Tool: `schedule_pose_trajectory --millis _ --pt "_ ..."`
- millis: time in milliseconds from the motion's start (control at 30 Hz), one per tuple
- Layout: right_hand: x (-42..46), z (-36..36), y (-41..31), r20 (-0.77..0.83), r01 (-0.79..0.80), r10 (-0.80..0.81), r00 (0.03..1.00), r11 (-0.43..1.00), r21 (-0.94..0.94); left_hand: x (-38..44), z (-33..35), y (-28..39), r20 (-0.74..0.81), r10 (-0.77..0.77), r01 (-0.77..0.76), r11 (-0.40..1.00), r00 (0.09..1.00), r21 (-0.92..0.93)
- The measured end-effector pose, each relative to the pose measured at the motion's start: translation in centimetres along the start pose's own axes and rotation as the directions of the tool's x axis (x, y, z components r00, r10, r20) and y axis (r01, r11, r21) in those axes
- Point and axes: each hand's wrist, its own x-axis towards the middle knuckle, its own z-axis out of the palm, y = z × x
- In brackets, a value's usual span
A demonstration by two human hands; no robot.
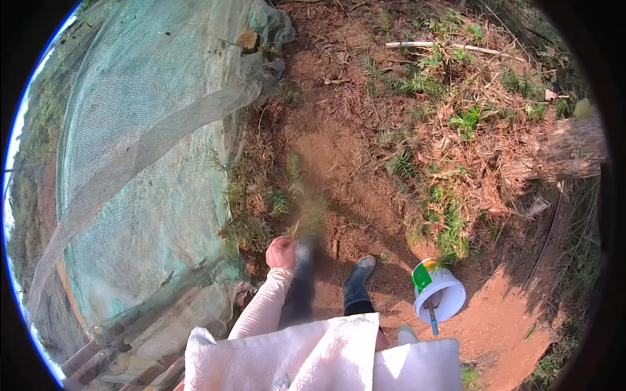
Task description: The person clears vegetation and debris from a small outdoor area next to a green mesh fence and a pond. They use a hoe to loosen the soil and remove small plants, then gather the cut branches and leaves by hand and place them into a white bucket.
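My left hand is closed around the base of a thin green plant sprig, which is blurred and points away from me over the path. My right hand is out of view. A white plastic bucket with a green and yellow patch stands on the soil to the right of my boots. Inside it rests a tool with a blue-tipped handle, perhaps a trowel. White towelling hangs in front of my body and hides part of what lies below.
Green mesh netting covers the left side, with a stone on its far edge. My rubber boot stands on red soil. Dry fern litter, green tufts, a pale stick and a weathered log lie to the right.
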Motion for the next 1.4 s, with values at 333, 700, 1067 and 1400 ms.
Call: schedule_pose_trajectory --millis 333,700,1067,1400 --pt "-6.7 -3.1 -6.5 0.024 0.197 -0.199 0.980 0.939 -0.281 -4.6 -12.0 1.8 -0.048 -0.113 0.109 0.991 0.992 -0.081" --pt "-12.7 -9.2 -7.4 -0.064 0.270 -0.268 0.961 0.963 0.024 -8.2 -17.5 1.0 -0.261 -0.063 0.055 0.998 0.963 -0.036" --pt "-18.5 -10.3 -9.1 -0.339 0.502 -0.478 0.810 0.865 -0.021 -8.8 -22.0 10.3 -0.351 0.131 -0.119 0.991 0.927 0.057" --pt "-22.6 -5.2 -23.6 -0.216 0.673 -0.642 0.735 0.730 0.122 -9.9 -19.8 17.5 -0.390 0.358 -0.422 0.902 0.849 -0.092"
